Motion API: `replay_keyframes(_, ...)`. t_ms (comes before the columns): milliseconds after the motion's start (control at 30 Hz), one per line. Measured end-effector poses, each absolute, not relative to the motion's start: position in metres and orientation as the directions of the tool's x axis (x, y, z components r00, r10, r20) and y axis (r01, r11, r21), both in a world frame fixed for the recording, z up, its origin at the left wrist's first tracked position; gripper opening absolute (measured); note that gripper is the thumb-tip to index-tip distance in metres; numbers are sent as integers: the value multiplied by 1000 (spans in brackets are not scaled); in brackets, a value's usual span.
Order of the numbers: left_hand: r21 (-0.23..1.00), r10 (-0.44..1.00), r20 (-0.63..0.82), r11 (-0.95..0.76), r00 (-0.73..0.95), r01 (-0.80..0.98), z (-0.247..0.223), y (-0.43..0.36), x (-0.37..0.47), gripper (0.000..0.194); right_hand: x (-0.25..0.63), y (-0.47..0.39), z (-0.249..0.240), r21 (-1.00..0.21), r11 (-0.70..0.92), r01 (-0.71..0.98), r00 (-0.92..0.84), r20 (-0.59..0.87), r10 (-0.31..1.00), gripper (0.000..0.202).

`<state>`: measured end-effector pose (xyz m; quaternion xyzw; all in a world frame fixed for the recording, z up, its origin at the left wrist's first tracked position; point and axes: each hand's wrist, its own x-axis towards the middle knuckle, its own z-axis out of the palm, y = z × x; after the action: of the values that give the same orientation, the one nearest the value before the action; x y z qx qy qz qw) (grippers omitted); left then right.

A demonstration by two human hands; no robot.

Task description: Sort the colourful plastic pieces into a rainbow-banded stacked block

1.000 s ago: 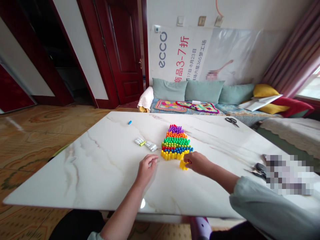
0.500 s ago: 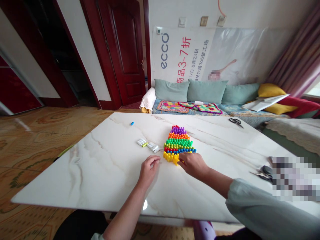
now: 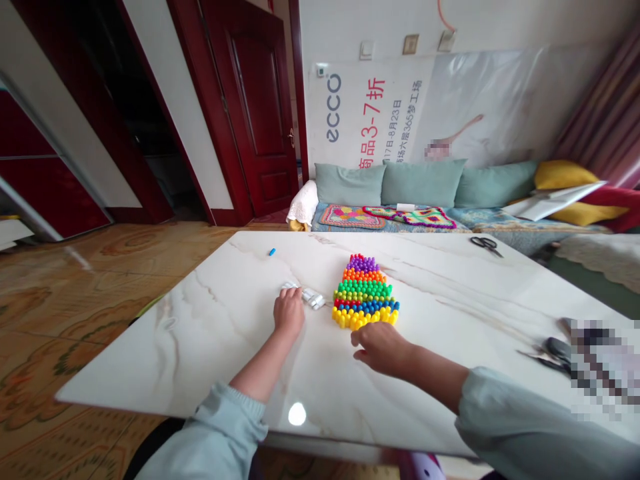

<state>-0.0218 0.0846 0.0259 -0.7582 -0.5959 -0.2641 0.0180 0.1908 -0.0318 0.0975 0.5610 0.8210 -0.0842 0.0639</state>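
On the table stands a block of upright peg-like beads [image 3: 364, 290] in coloured rows: red and purple at the far end, then orange, green, olive, red with blue, and yellow nearest me. My right hand [image 3: 384, 347] is just in front of the yellow row, fingers bent, thumb apart from them, nothing visible between. My left hand [image 3: 289, 312] reaches down at the small white pieces [image 3: 313, 298] left of the block; its fingertips are partly hidden and I cannot tell what they hold. The yellow-green piece among the white ones is covered.
A small blue piece [image 3: 272, 252] lies near the table's far left. Black scissors [image 3: 485, 245] rest at the far right edge, and a second dark-handled pair [image 3: 555, 353] lies nearer on the right. Beyond the marble-look table [image 3: 200, 353] stands a sofa with cushions [image 3: 423, 183].
My left hand has moved forward and left onto the white pieces, covering the yellow-green one. My right hand has drawn back a little from the yellow row. The view has shifted slightly.
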Motion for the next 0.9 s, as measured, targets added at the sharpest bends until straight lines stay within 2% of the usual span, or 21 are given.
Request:
replay_keyframes(67, 292, 900, 416, -269, 132, 918, 26, 97, -26, 29, 188, -32, 98, -65, 379, 923, -384, -209, 899, 24)
replay_keyframes(167, 301, 900, 428, -234, 88, 924, 20, 99, -31, 29, 184, -34, 98, -48, 410, 911, -410, -228, 883, 23)
replay_keyframes(367, 321, 879, 462, -289, 117, 902, 10, 44, -37, 21, 179, -35, 95, -43, 442, 896, -438, -244, 865, 22)
replay_keyframes(467, 415, 863, 458, -419, 213, 808, 7, 8, -33, 15, 175, -32, 92, -100, 379, 920, -392, -214, 895, 23)
replay_keyframes(633, 576, 833, 378, -553, 403, 603, 9, -20, -14, 18, 165, -27, 84, -217, 281, 935, -297, -41, 954, 38)
replay_keyframes(767, 658, 826, 343, -551, 447, 514, 12, -15, -4, 15, 157, -24, 77, -145, 340, 929, -353, -72, 933, 25)
replay_keyframes(900, 706, 908, 166, -381, 384, 597, 22, -2, 2, 7, 153, -19, 79, -60, 350, 935, -355, -146, 923, 19)
